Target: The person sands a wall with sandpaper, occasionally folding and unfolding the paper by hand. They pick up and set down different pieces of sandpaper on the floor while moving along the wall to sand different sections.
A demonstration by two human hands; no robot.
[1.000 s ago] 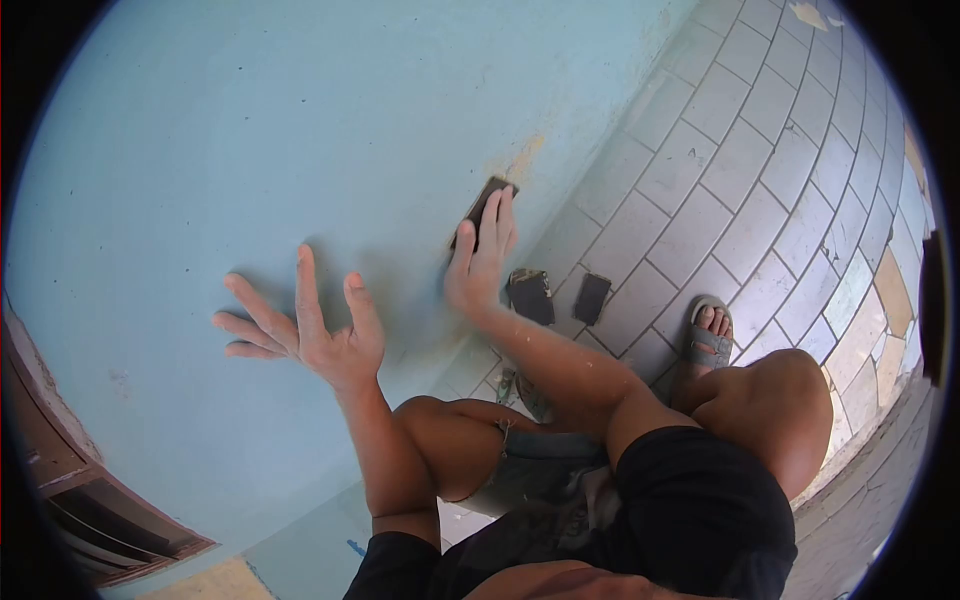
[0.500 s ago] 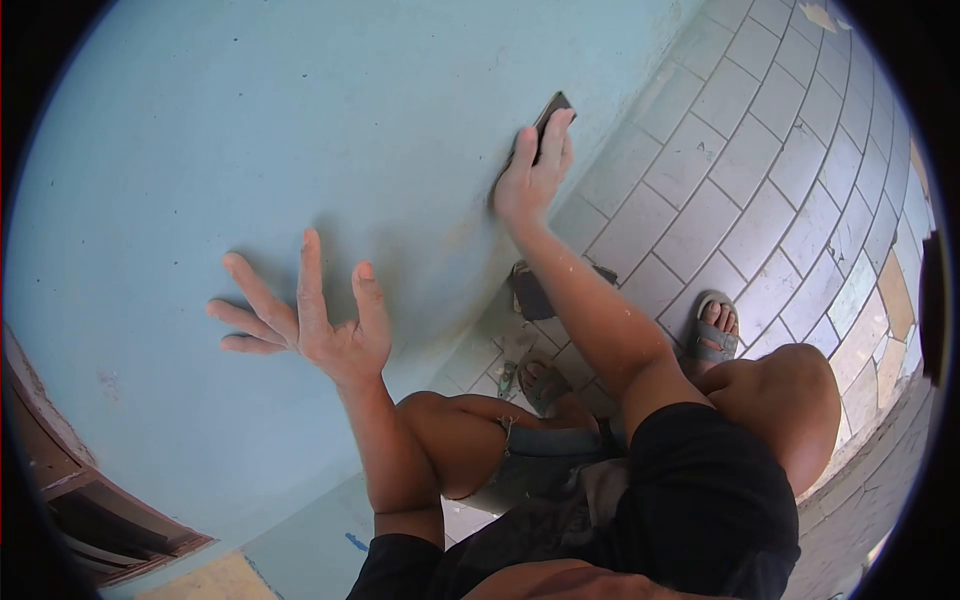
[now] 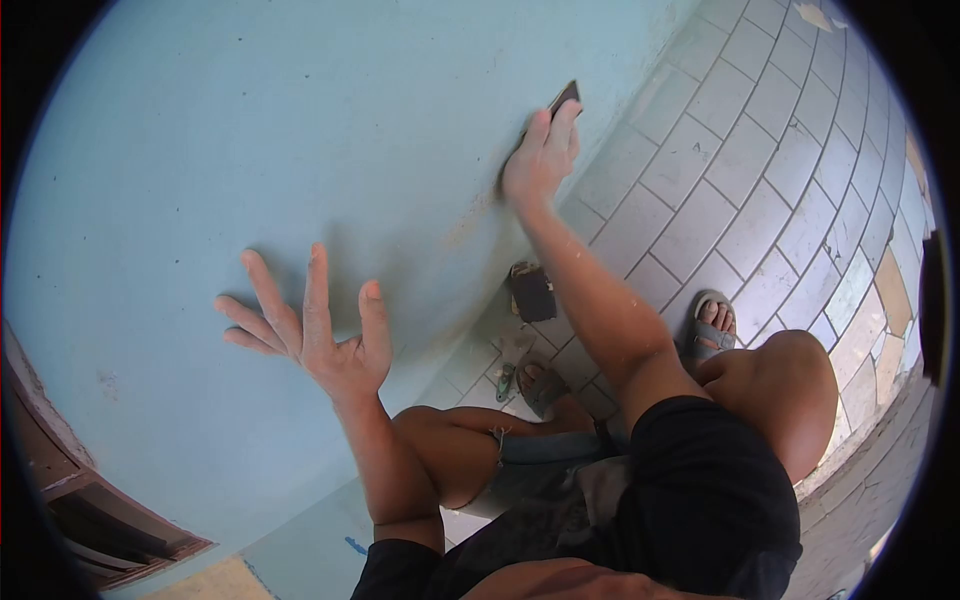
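A dark, flat piece of sandpaper (image 3: 571, 95) is pressed against the light blue wall (image 3: 330, 130), low down near the floor. My right hand (image 3: 540, 165) is closed over it, and its fingers and palm hide most of the sheet. Pale dust coats the fingers of that hand. To the left, my left hand (image 3: 325, 335) has its fingers spread wide and holds nothing. Its fingertips are at the wall, with shadows falling beside them.
Grey tiles (image 3: 690, 150) cover the floor along the wall. A dark square sheet (image 3: 533, 293) lies on them, with a small green object (image 3: 505, 382) near my sandalled foot (image 3: 543, 388). My other foot (image 3: 714, 325) stands farther right. A brown-framed opening (image 3: 110, 525) is at lower left.
My right hand has slid a little up and to the right along the wall with the sandpaper. The dark sheet on the floor shows more fully. My left hand stays spread, slightly shifted.
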